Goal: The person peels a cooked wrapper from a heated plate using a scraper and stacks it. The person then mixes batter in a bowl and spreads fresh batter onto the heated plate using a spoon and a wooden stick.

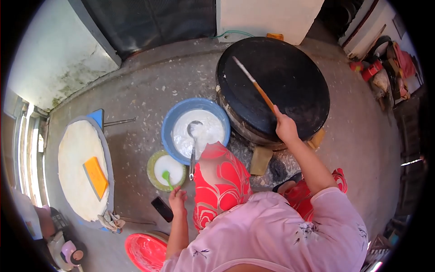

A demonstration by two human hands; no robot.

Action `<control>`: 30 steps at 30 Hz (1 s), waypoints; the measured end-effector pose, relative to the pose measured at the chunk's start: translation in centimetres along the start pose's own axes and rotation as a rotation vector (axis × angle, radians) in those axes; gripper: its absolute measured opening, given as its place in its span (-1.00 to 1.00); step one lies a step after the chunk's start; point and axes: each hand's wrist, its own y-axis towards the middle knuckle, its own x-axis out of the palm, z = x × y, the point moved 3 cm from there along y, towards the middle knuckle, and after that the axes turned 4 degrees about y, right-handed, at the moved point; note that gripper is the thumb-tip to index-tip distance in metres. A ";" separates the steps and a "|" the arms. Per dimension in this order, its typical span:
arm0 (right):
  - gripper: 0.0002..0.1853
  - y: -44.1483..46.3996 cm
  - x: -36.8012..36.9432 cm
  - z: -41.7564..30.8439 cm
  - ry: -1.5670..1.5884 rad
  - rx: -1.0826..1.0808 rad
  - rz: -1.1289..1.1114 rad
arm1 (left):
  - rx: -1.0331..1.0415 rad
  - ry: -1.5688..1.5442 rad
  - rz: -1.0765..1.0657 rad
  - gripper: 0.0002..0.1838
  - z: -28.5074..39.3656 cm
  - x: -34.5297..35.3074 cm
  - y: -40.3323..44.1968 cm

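Observation:
My right hand [287,128] is closed around the end of a long, thin wooden spatula [260,89], its far half whitish. The spatula reaches over a large, round black griddle [290,68], seemingly bare on top; I cannot tell whether they touch. Low on the left, my left hand [178,199] has its fingertips on the handle end of a green spoon [166,176]. That spoon dips into white liquid in a small yellow-green bowl [152,170]. Beside it, a metal ladle [193,149] leans in a blue basin [166,124] of white batter.
At left, a large pale round sheet [79,163] lies on a stand, with an orange scraper [95,177] on it. A phone [161,209] and a red basin [144,251] are on the floor near my left arm. Bricks [261,161] sit by the griddle's base.

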 end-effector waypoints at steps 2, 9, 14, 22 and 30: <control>-0.37 -2.3 -0.7 -0.4 -0.014 -0.072 -0.118 | 0.017 0.026 -0.008 -0.66 0.6 0.4 -0.1; -0.39 -4.9 -4.1 -0.2 -0.032 -0.095 -0.129 | 0.033 0.052 -0.030 -0.67 0.8 0.9 -0.5; -0.40 -6.1 -1.2 16.4 0.341 0.807 0.431 | 0.062 0.010 -0.042 -0.69 1.1 1.1 -0.6; -0.44 -5.5 -2.8 -4.3 0.414 0.005 -0.399 | 0.165 0.266 0.009 -0.68 -2.3 -0.4 3.6; -0.61 -0.8 -7.0 -19.6 0.187 -0.343 -0.597 | 0.114 1.332 0.319 -0.33 -3.9 0.6 5.4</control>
